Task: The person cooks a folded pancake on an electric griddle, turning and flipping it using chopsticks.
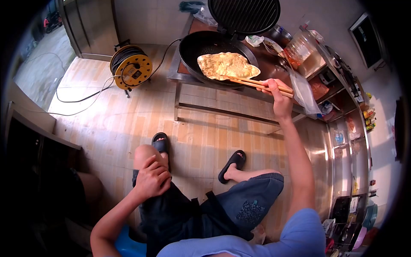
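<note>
My right hand (281,97) is closed around a pair of wooden chopsticks (256,84). Their tips grip the near edge of a golden, browned flatbread (227,65), which lies tilted over the black electric griddle pan (192,48). Part of the bread reaches past the pan's front rim. Behind the pan, its ridged lid (244,16) stands raised. My left hand (153,177) rests on my left knee, its fingers spread over it and holding nothing.
The griddle sits on a metal-framed table (205,109). A yellow cable reel (133,72) stands on the floor to its left, with cords running across the tiles. Crowded shelves (351,141) line the right side. A blue stool (128,244) shows beneath me.
</note>
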{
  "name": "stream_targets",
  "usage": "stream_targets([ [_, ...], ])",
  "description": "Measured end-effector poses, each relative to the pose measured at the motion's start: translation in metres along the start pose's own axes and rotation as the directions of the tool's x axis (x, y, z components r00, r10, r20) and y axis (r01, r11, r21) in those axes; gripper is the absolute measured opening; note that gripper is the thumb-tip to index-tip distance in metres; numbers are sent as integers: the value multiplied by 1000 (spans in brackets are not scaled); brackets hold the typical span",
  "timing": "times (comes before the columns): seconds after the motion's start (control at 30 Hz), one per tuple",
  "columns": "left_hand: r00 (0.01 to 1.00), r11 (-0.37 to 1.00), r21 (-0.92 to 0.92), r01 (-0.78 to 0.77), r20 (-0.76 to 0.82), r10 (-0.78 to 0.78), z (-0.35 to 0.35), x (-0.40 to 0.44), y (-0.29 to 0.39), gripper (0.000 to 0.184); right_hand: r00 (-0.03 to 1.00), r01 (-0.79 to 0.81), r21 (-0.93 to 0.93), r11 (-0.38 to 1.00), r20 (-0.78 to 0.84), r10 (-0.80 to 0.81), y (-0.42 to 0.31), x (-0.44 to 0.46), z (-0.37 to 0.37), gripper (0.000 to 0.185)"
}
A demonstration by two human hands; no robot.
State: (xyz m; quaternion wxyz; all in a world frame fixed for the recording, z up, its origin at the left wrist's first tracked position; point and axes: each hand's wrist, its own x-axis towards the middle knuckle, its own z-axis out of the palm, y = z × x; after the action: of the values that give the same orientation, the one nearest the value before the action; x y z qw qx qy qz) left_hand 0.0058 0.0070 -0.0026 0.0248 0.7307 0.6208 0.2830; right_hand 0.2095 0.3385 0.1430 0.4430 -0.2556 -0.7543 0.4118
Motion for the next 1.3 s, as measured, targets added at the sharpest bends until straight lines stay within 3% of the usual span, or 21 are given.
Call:
stream_targets([
  [0.13, 1000, 1000, 12, -13, -8, 14, 0, 4, 3, 9, 991, -129, 143, 981, 52, 123, 0, 17, 15, 28],
  [0.23, 1000, 999, 9, -31, 0, 31, 2, 5, 2, 9, 999, -24, 158, 987, 35, 18, 14, 37, 49, 27],
  [0.33, 1000, 1000, 6, -15, 19, 15, 5, 2, 1, 8, 995, 85, 14, 996, 52, -86, 27, 54, 64, 26],
  [0.43, 1000, 1000, 19, 0, 15, 0, 5, -2, -2, 7, 986, -116, 157, 981, 140, 94, 4, 55, 39, 27],
  [0.5, 1000, 1000, 12, 13, -17, -13, 1, -2, -1, 8, 998, -28, 80, 996, 63, 23, -9, 53, 18, 29],
  [0.63, 999, 1000, 17, -25, -20, 25, -2, -1, -2, 9, 987, -149, 63, 987, -47, 152, 17, 47, -19, 28],
  [0.87, 1000, 1000, 26, -12, -27, 13, 2, -2, 0, 9, 992, 29, -139, 990, -117, -46, 16, 47, -32, 27],
  [1.03, 1000, 1000, 21, -9, 22, 9, 3, -2, -1, 8, 997, -32, 179, 983, -70, 45, 22, 55, 11, 27],
  [1.23, 1000, 1000, 24, 0, 8, 0, 2, -4, -1, 8, 970, -158, 243, 957, -145, 197, 47, 44, 8, 29],
  [1.3, 1000, 1000, 25, -2, 17, 2, 1, -4, -1, 8, 964, -95, 303, 948, -210, 163, 49, 45, 6, 30],
])
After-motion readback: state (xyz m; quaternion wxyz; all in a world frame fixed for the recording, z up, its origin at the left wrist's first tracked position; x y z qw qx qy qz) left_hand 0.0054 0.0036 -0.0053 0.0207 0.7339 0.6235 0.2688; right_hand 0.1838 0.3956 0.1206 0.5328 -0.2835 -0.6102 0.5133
